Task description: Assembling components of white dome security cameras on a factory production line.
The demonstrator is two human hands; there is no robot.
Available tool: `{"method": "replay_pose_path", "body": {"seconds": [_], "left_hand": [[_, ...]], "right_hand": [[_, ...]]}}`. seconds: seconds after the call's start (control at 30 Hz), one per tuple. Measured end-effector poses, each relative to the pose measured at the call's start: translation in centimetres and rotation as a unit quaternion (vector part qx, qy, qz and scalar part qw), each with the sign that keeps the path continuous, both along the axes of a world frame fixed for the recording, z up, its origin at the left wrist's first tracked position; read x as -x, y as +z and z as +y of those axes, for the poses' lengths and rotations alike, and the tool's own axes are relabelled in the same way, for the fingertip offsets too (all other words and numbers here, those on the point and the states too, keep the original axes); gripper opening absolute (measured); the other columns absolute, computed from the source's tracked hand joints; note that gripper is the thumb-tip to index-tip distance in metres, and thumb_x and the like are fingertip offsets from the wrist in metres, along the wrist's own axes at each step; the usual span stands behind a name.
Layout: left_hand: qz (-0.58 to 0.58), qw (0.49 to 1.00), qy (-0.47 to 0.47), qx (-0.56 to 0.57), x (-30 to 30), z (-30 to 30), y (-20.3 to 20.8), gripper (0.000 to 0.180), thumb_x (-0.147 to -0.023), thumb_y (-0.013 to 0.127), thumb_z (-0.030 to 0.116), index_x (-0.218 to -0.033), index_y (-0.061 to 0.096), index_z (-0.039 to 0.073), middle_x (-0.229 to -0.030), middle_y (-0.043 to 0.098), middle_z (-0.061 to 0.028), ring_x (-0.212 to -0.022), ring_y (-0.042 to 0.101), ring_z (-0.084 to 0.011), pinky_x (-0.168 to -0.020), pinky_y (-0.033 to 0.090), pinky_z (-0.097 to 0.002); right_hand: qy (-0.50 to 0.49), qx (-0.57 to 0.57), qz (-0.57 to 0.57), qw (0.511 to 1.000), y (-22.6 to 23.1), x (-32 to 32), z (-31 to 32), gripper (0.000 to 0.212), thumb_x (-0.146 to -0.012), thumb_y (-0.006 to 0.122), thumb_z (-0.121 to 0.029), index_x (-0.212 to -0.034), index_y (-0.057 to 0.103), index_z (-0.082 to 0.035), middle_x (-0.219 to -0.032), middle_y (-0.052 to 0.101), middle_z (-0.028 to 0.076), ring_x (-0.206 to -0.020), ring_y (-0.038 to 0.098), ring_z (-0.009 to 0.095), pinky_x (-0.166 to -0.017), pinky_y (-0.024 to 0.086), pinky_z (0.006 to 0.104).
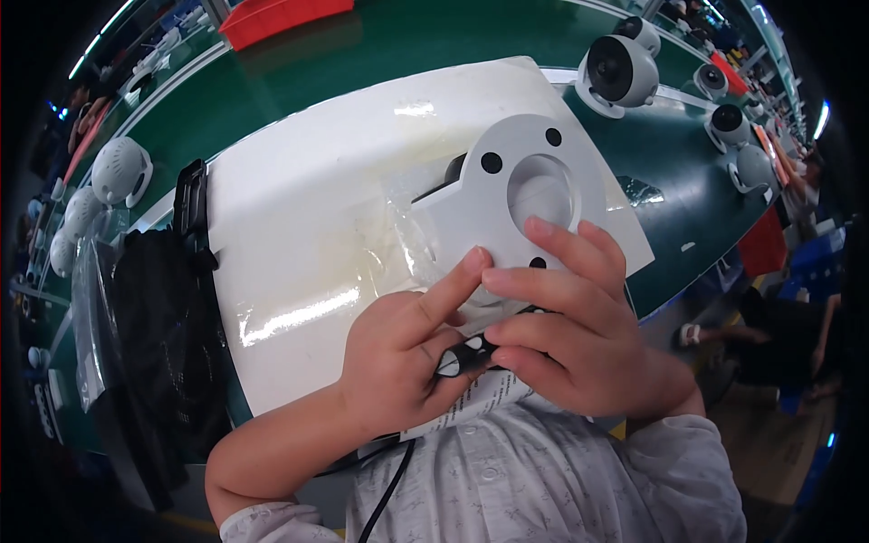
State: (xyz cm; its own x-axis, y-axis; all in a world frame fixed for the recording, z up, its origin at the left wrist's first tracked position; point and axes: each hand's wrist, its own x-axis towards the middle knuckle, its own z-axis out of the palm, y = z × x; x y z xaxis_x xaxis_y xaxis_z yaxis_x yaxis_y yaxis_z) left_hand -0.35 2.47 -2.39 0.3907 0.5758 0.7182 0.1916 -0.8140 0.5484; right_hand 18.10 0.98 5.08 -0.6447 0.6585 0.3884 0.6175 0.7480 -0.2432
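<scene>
A white plastic base (444,222) with a rounded end and a large round hole lies before me, with several round black pads on it. A short black strip with white oval patches (463,356) is between my two hands. My left hand (389,353) is closed around the strip's left end, its index finger stretched to the near edge of the base. At the strip's right end, the thumb and index finger of my right hand (579,330) pinch together. Its other fingers spread over the base, near the hole. Part of the strip is hidden by fingers.
Under the base is a large white board (299,208), with shiny clear film (398,235) on it. A black bag (167,317) stands at the left. White round-headed devices (620,72) stand at the back right, others (120,170) at the left. A red bin (281,18) sits far back.
</scene>
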Motion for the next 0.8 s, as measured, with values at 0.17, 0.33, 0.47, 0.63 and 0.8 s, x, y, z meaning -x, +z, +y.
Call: {"method": "replay_pose_path", "body": {"seconds": [0.17, 0.33, 0.47, 0.63, 0.8], "left_hand": [[0.026, 1.000, 0.008, -0.010, -0.1, 0.0, -0.1, 0.015, -0.053, 0.066, 0.007, -0.064, 0.059, -0.001, -0.125, 0.044, -0.0185, -0.056, 0.055, -0.0210, -0.051, 0.043, -0.0295], [0.022, 0.999, 0.038, -0.014, -0.2, -0.2, -0.2, 0.015, -0.056, 0.070, 0.008, -0.063, 0.058, 0.001, -0.125, 0.044, -0.0179, -0.059, 0.055, -0.0200, -0.052, 0.044, -0.0287], [0.076, 0.997, -0.009, -0.029, 0.0, 0.0, 0.3, 0.022, -0.060, 0.071, 0.004, -0.074, 0.055, -0.002, -0.128, 0.032, -0.0315, -0.066, 0.061, -0.0226, -0.058, 0.049, -0.0291], [0.018, 0.999, 0.034, -0.026, -0.6, -0.1, -0.2, 0.016, -0.059, 0.071, 0.009, -0.068, 0.060, 0.003, -0.127, 0.042, -0.0167, -0.060, 0.055, -0.0204, -0.054, 0.045, -0.0289], [0.022, 0.999, 0.036, -0.019, -0.8, -0.2, 0.1, 0.016, -0.059, 0.071, 0.009, -0.068, 0.060, 0.003, -0.126, 0.043, -0.0164, -0.062, 0.055, -0.0212, -0.053, 0.045, -0.0295]], "right_hand": [[0.015, 0.034, 0.091, 0.995, -0.6, -0.5, -0.1, 0.012, -0.067, 0.065, -0.010, -0.073, 0.055, -0.013, -0.119, 0.048, 0.001, -0.120, 0.035, 0.026, -0.100, 0.016, 0.0404], [-0.031, 0.002, 0.169, 0.985, 0.1, -2.6, 2.0, 0.011, -0.071, 0.064, -0.014, -0.073, 0.054, -0.010, -0.120, 0.045, 0.012, -0.124, 0.028, 0.034, -0.100, 0.021, 0.0433], [-0.117, 0.089, 0.272, 0.951, 0.2, -4.4, 3.7, 0.006, -0.074, 0.059, -0.007, -0.078, 0.054, -0.005, -0.122, 0.044, 0.016, -0.124, 0.030, 0.032, -0.099, 0.024, 0.0393], [-0.098, 0.130, 0.240, 0.957, 0.0, -4.6, 3.4, 0.005, -0.075, 0.058, -0.008, -0.078, 0.055, -0.005, -0.123, 0.045, 0.015, -0.123, 0.032, 0.032, -0.098, 0.025, 0.0390], [-0.126, 0.046, 0.173, 0.976, 0.8, -4.7, 2.5, 0.008, -0.075, 0.060, -0.011, -0.080, 0.058, -0.005, -0.122, 0.046, 0.015, -0.118, 0.038, 0.033, -0.096, 0.027, 0.0407]]}}
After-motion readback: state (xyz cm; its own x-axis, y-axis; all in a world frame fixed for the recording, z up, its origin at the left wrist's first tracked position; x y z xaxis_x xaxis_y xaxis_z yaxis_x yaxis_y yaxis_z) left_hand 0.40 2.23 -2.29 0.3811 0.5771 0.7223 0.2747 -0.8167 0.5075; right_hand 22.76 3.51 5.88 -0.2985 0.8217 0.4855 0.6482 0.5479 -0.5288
